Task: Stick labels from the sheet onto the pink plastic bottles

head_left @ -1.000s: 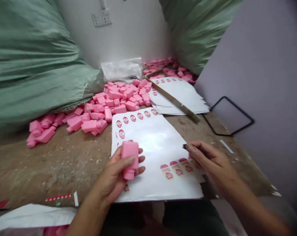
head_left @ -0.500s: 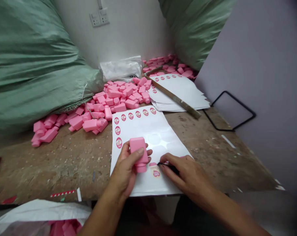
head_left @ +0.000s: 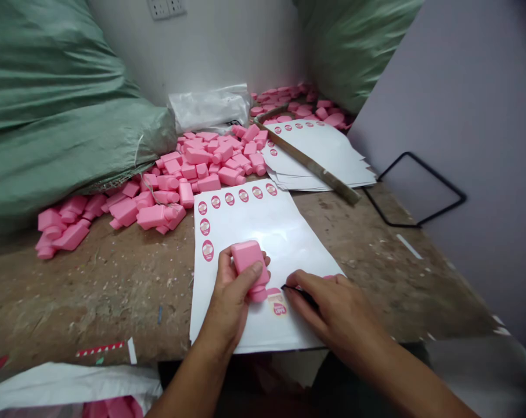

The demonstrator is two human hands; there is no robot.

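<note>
My left hand (head_left: 233, 290) is closed around a small pink plastic bottle (head_left: 248, 258), thumb across its flat face. The bottle tilts with its capped neck toward me and to the right. In my right hand (head_left: 332, 302) are slim black tweezers (head_left: 304, 293), pinched between thumb and fingers, their tip pointing left. A sticker label (head_left: 279, 305) with a pink heart lies near the tip, just below and right of the bottle's neck. Whether the tip touches the label I cannot tell. Both hands are over a white sticker sheet (head_left: 254, 223) with oval stickers along its edges.
Pink bottles (head_left: 202, 157) lie heaped behind the sheet, beside a large green sack (head_left: 71, 128). A wooden stick (head_left: 310, 165) rests on more sticker sheets (head_left: 332, 145). At right, a black wire frame (head_left: 420, 188) leans on a panel. A white bag (head_left: 71, 383) holds pink items.
My left hand has turned the bottle so that its neck points more to the right, closer to the label. My right hand has barely moved. The camera view has shifted slightly.
</note>
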